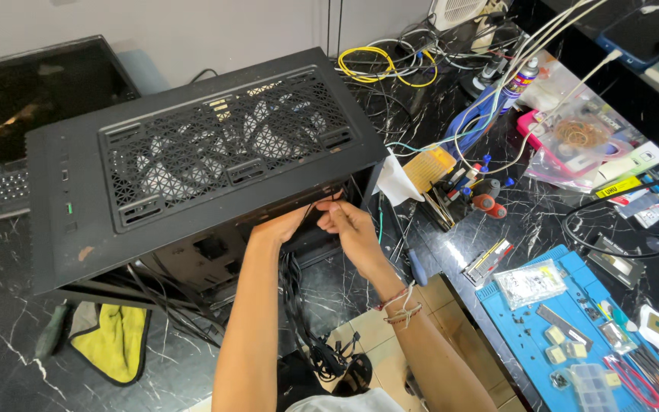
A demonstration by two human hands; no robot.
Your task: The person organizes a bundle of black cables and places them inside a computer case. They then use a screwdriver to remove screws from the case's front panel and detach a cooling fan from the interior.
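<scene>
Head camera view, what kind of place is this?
Probably a computer repair bench: both hands reach into an open black computer case, a blue work mat holds small parts, and loose cables cover the dark marble table.

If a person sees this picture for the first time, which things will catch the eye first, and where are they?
The big black computer case with its mesh top fills the left and centre of the dark marble table. Just under its open side, the left hand and right hand meet at a bundle of black cables hanging down. At the lower right lies a blue work mat covered with small parts.
</scene>
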